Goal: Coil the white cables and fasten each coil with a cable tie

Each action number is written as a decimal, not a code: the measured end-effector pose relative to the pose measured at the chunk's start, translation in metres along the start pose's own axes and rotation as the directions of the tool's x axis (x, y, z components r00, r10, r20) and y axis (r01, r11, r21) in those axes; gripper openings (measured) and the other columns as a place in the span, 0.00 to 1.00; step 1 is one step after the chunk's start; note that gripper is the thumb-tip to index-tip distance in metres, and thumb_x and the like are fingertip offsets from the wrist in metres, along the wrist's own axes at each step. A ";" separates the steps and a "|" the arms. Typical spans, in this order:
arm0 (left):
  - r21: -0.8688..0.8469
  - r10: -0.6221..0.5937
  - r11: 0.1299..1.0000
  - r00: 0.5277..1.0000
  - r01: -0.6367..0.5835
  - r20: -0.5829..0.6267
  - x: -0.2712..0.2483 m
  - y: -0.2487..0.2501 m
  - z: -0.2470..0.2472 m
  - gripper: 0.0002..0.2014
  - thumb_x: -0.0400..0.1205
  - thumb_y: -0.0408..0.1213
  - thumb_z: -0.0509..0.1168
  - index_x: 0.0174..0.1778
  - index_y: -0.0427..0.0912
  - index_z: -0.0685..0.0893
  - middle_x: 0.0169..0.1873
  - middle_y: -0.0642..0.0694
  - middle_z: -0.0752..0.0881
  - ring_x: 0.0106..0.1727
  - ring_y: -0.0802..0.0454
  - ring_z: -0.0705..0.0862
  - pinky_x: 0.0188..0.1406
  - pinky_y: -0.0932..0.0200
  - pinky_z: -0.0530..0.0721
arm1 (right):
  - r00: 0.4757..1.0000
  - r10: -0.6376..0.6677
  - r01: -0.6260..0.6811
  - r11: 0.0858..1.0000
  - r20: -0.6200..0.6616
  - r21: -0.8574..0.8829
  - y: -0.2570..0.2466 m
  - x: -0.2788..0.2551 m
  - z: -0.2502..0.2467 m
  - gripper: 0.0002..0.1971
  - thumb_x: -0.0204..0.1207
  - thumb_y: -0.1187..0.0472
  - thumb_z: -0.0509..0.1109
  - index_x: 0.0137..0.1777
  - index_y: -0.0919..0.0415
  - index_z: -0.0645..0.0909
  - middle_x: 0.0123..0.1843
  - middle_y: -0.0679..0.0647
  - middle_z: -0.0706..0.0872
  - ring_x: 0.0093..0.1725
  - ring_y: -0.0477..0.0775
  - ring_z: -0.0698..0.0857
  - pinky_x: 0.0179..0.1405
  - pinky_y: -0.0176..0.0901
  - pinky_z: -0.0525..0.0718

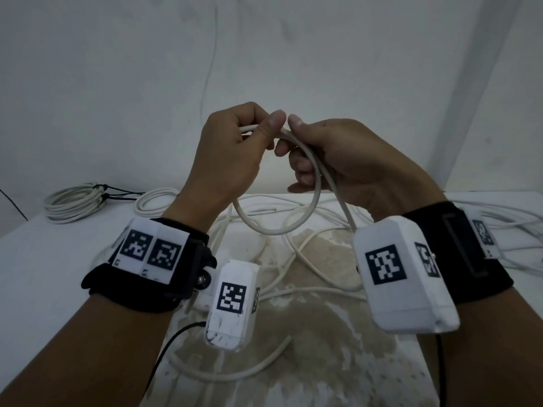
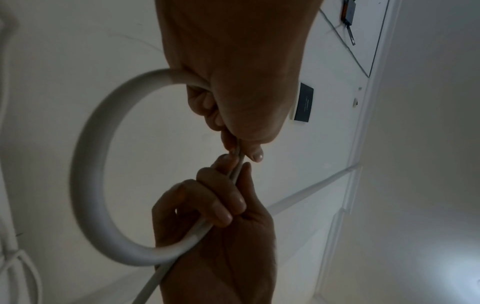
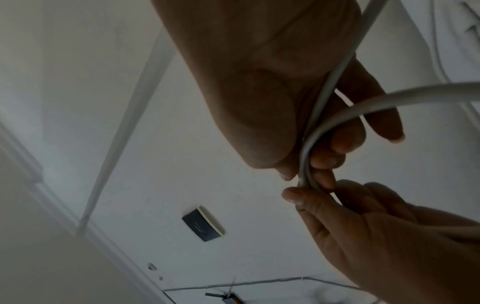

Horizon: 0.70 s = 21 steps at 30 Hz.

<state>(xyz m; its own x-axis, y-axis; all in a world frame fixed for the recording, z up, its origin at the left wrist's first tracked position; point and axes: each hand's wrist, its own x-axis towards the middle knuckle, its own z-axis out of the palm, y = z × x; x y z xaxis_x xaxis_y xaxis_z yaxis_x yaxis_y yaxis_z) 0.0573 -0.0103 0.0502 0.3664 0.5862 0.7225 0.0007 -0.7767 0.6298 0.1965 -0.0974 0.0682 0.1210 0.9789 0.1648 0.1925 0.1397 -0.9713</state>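
My left hand's fingers [image 2: 207, 109] and thumb pinch the thick white round cable [image 1: 305, 218], and my right hand [image 1: 338, 160] curls round it just beside, one loop hanging between them above the white table [image 1: 35, 274]. I judge the stiff cable could spring open if either pinch eases, or its trailing length could snag the loose white cables [image 1: 308, 259] tangled below. The finished tied coils [image 1: 73, 201] sit far left; there is open room above, the wall behind.

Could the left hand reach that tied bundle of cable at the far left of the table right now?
Probably not yet: the left hand is gripping the white cable with the right hand. The path to the tied bundle looks open.
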 end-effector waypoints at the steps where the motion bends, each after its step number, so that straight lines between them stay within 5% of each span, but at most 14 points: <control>1: -0.004 0.016 1.000 1.000 -0.016 0.008 0.000 0.000 0.000 0.13 0.86 0.46 0.66 0.35 0.48 0.85 0.25 0.57 0.83 0.26 0.63 0.78 0.32 0.68 0.73 | 1.000 0.008 -0.008 0.999 0.006 0.036 0.000 0.000 0.001 0.20 0.88 0.48 0.60 0.42 0.60 0.84 0.25 0.49 0.75 0.24 0.48 0.75 0.38 0.48 0.87; 6: -0.050 -0.087 0.995 0.992 0.083 -0.093 0.007 -0.003 -0.008 0.22 0.89 0.54 0.55 0.44 0.43 0.86 0.36 0.48 0.87 0.32 0.55 0.83 0.29 0.60 0.80 | 0.999 -0.020 0.029 0.978 -0.043 0.209 -0.001 0.004 0.003 0.17 0.89 0.53 0.58 0.39 0.57 0.76 0.22 0.46 0.65 0.20 0.44 0.62 0.21 0.37 0.70; 10: -0.164 -0.412 0.909 0.884 0.383 -0.221 0.009 -0.006 -0.020 0.26 0.91 0.52 0.50 0.32 0.44 0.81 0.25 0.50 0.82 0.26 0.55 0.80 0.22 0.63 0.77 | 0.972 -0.032 0.123 0.913 -0.232 0.390 -0.004 0.005 0.000 0.18 0.90 0.54 0.56 0.37 0.57 0.72 0.22 0.46 0.61 0.20 0.44 0.57 0.17 0.36 0.58; 13: -0.024 -0.637 0.764 0.760 0.645 0.130 -0.008 -0.002 -0.022 0.23 0.89 0.46 0.58 0.29 0.41 0.78 0.19 0.49 0.78 0.19 0.54 0.72 0.19 0.64 0.67 | 0.924 -0.032 0.212 0.872 -0.381 0.442 -0.010 0.004 -0.002 0.18 0.90 0.54 0.56 0.38 0.57 0.72 0.21 0.46 0.62 0.19 0.44 0.58 0.16 0.36 0.59; 15: 0.081 -0.669 0.685 0.581 0.724 0.464 -0.028 0.012 -0.019 0.24 0.88 0.48 0.58 0.30 0.40 0.82 0.22 0.46 0.81 0.18 0.56 0.72 0.16 0.67 0.67 | 0.883 -0.026 0.272 0.841 -0.469 0.467 -0.020 0.002 -0.005 0.18 0.90 0.53 0.56 0.38 0.57 0.72 0.20 0.46 0.64 0.19 0.44 0.59 0.16 0.37 0.61; 18: 0.021 -0.515 0.522 0.296 0.853 0.805 -0.053 0.044 -0.002 0.34 0.87 0.60 0.49 0.42 0.35 0.90 0.35 0.38 0.90 0.26 0.53 0.85 0.20 0.66 0.79 | 0.819 -0.020 0.375 0.775 -0.573 0.509 -0.042 -0.006 -0.006 0.18 0.90 0.53 0.56 0.38 0.58 0.73 0.21 0.47 0.65 0.18 0.45 0.61 0.17 0.37 0.63; 19: -0.041 -0.469 0.448 0.274 0.893 0.839 -0.057 0.053 0.006 0.37 0.87 0.63 0.46 0.50 0.32 0.88 0.39 0.38 0.91 0.30 0.51 0.88 0.24 0.64 0.83 | 0.800 -0.017 0.398 0.762 -0.599 0.510 -0.048 -0.011 -0.004 0.18 0.90 0.53 0.56 0.38 0.58 0.73 0.21 0.47 0.66 0.18 0.45 0.61 0.18 0.37 0.63; 21: -0.293 -0.463 0.244 0.377 0.924 0.802 -0.056 0.070 0.024 0.35 0.88 0.62 0.47 0.60 0.29 0.80 0.43 0.36 0.90 0.36 0.45 0.91 0.31 0.58 0.88 | 0.764 -0.025 0.424 0.773 -0.645 0.472 -0.057 -0.022 -0.001 0.18 0.90 0.53 0.56 0.38 0.58 0.73 0.21 0.47 0.67 0.19 0.46 0.63 0.18 0.38 0.65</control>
<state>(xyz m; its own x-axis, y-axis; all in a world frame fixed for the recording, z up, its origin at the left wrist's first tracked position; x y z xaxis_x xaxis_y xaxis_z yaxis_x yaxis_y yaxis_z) 0.0590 -0.1031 0.0475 0.8840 0.3961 -0.2484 0.0659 0.4203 0.9050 0.1833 -0.1269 0.1203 0.7160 0.6477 0.2607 -0.2595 0.5935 -0.7618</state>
